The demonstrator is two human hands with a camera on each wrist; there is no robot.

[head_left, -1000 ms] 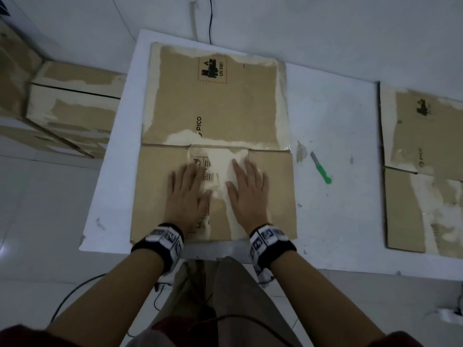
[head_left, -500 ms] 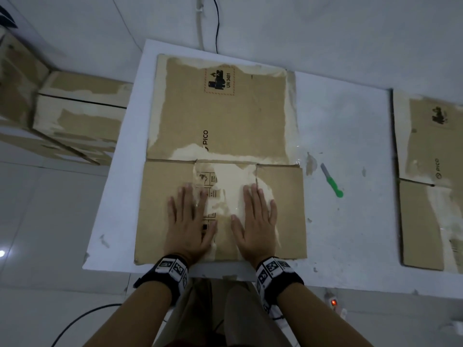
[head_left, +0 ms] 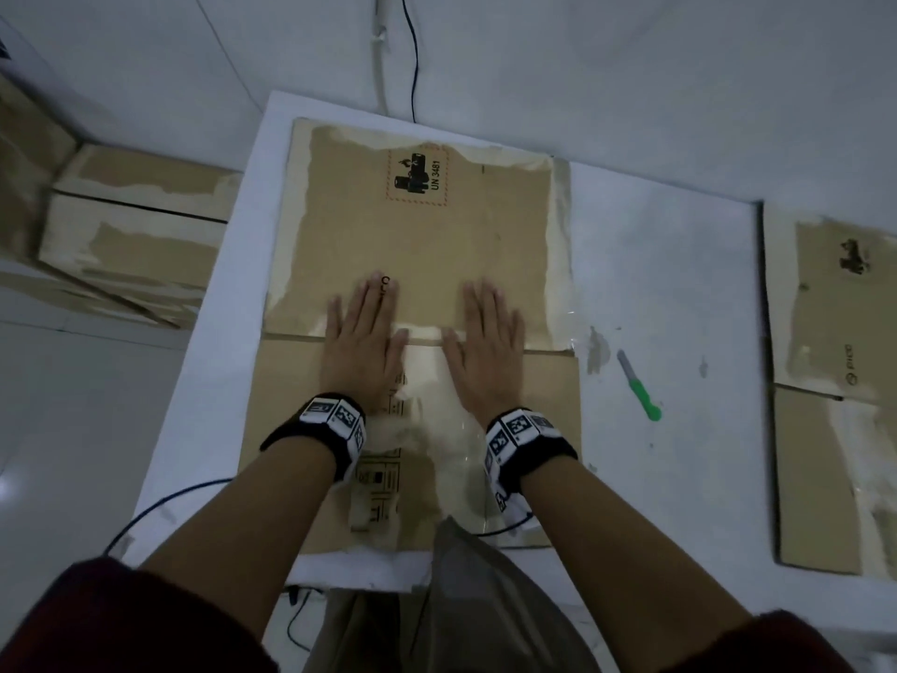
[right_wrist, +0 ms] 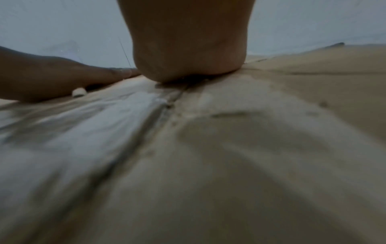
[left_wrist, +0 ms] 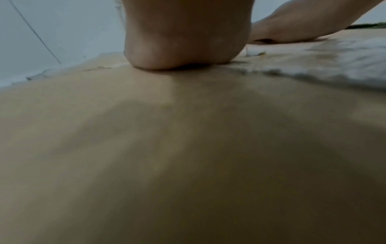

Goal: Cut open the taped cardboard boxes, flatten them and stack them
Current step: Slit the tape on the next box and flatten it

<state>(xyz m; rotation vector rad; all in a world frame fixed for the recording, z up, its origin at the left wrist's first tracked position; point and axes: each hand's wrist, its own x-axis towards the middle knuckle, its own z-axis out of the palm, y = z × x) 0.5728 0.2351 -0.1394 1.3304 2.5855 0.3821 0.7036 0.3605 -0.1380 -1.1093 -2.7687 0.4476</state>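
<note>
A flattened brown cardboard box (head_left: pixel 427 235) with torn tape patches lies spread across the white table (head_left: pixel 679 293). My left hand (head_left: pixel 361 332) and right hand (head_left: pixel 490 337) both press flat on it, fingers straight, straddling the fold line between its far panel and near flaps. In the left wrist view the heel of the left hand (left_wrist: pixel 183 41) bears down on the cardboard (left_wrist: pixel 167 148). The right wrist view shows the right palm (right_wrist: pixel 188 49) on the box's taped seam (right_wrist: pixel 146 123). A green-handled cutter (head_left: pixel 638 383) lies on the table right of the box.
Another flattened box (head_left: pixel 835 381) lies at the table's right end. Several taped boxes (head_left: pixel 126 235) stand on the floor to the left. A black cable (head_left: pixel 412 55) runs down the wall behind the table.
Both hands have slid forward from the near flaps onto the fold line, still pressing flat. The head camera has moved closer over the table.
</note>
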